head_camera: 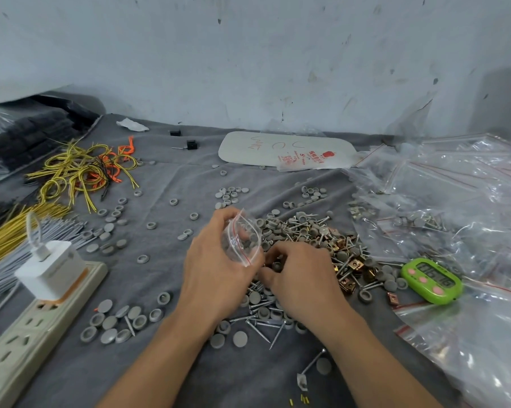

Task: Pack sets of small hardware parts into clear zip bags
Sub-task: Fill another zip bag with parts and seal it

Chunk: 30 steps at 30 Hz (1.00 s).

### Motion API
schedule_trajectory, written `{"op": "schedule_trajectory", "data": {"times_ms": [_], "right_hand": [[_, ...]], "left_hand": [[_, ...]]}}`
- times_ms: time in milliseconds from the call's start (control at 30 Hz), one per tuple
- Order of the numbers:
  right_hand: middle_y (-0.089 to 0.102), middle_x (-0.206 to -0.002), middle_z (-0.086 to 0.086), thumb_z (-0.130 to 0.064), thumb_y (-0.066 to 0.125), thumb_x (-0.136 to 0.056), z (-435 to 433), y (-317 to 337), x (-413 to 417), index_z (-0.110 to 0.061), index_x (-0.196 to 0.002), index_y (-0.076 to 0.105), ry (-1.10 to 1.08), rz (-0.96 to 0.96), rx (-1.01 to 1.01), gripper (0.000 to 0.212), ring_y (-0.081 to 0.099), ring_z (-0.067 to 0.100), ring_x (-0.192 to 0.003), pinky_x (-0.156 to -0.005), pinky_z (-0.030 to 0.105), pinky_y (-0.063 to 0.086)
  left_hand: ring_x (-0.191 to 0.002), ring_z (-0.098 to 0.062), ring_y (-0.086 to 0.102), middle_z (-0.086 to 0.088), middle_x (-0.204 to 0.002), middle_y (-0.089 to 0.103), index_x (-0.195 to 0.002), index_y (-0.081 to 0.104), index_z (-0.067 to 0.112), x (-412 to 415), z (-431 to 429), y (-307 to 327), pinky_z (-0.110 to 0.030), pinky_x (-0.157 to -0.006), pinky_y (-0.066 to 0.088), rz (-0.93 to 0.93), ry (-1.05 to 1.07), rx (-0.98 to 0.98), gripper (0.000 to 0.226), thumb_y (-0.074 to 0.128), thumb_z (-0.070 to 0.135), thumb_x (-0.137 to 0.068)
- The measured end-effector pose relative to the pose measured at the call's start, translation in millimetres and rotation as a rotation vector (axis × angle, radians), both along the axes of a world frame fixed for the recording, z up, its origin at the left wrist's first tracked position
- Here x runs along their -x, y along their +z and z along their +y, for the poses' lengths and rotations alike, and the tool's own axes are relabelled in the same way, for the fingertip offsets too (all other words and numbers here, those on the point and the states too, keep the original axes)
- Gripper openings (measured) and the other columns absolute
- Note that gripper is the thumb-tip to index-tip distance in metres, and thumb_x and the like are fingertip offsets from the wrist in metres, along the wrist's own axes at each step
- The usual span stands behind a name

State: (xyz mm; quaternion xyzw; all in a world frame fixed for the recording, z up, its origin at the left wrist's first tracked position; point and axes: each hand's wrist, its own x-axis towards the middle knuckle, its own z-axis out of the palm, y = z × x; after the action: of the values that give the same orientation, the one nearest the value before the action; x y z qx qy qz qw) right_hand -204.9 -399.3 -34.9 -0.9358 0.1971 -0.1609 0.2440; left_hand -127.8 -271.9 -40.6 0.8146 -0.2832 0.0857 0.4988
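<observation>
My left hand (pixel 211 267) holds a small clear zip bag (pixel 242 237) with a red seal line, its mouth open to the right; grey caps show inside it. My right hand (pixel 299 273) lies on the pile of mixed parts (pixel 313 240), its curled fingers picking among screws, grey caps and copper clips just beside the bag's mouth. What the fingertips hold is hidden. More grey caps (pixel 117 322) lie scattered on the grey cloth (pixel 166 178).
A white power strip (pixel 27 334) with a plugged charger (pixel 49 267) lies at the left. Yellow and orange wires (pixel 83 169) sit behind it. A green timer (pixel 432 281) and heaps of clear zip bags (pixel 454 201) fill the right side. A flat bag pack (pixel 286 150) lies by the wall.
</observation>
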Motion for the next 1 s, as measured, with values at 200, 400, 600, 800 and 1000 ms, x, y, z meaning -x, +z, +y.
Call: {"op": "schedule_trajectory", "data": {"times_ms": [200,400,600,800,1000], "right_hand": [[0.066,-0.068,-0.016,-0.027,0.074,-0.089,-2,-2,-2,-0.030,-0.081,0.072,-0.042,-0.189,-0.164,0.009,0.063,0.001,-0.067,-0.071,0.023,0.051],[0.076,-0.073,-0.011,-0.016,0.070,-0.086,-11,13,4,-0.035,-0.086,0.071,-0.042,-0.549,-0.577,0.019,0.070,0.013,-0.056,-0.056,0.039,0.060],[0.076,-0.078,-0.017,-0.022,0.080,-0.074,-6,14,1,-0.039,-0.084,0.081,0.150,-0.522,-0.521,0.020,0.072,0.005,-0.076,-0.070,0.015,0.052],[0.072,-0.082,-0.022,-0.024,0.076,-0.081,-3,11,0,-0.042,-0.091,0.081,0.180,-0.424,-0.434,0.021,0.068,0.001,-0.078,-0.069,0.012,0.048],[0.070,-0.074,-0.031,-0.021,0.078,-0.080,-21,13,5,-0.041,-0.078,0.080,-0.049,-0.374,-0.277,0.019,0.066,-0.007,-0.076,-0.067,0.012,0.048]], "left_hand": [[-0.093,0.010,0.061,0.032,-0.098,0.065,-0.105,0.046,0.061,0,0,0,-0.008,-0.066,0.040,-0.015,-0.022,-0.019,0.049,0.075,0.040,-0.072],[-0.098,-0.004,0.062,0.021,-0.103,0.066,-0.118,0.045,0.055,0,-1,-6,-0.030,-0.083,0.052,-0.092,0.015,-0.104,0.054,0.068,0.051,-0.069],[-0.104,-0.011,0.057,0.018,-0.108,0.063,-0.125,0.042,0.051,-6,-3,-15,-0.033,-0.088,0.046,-0.168,0.024,-0.217,0.057,0.070,0.047,-0.077],[-0.100,-0.007,0.056,0.020,-0.103,0.063,-0.122,0.044,0.051,-6,-2,-17,-0.029,-0.086,0.042,-0.172,0.000,-0.169,0.052,0.067,0.047,-0.075],[-0.097,-0.005,0.055,0.024,-0.101,0.060,-0.114,0.035,0.062,-3,-1,-10,-0.025,-0.079,0.040,-0.153,-0.012,-0.103,0.052,0.062,0.056,-0.070]]}}
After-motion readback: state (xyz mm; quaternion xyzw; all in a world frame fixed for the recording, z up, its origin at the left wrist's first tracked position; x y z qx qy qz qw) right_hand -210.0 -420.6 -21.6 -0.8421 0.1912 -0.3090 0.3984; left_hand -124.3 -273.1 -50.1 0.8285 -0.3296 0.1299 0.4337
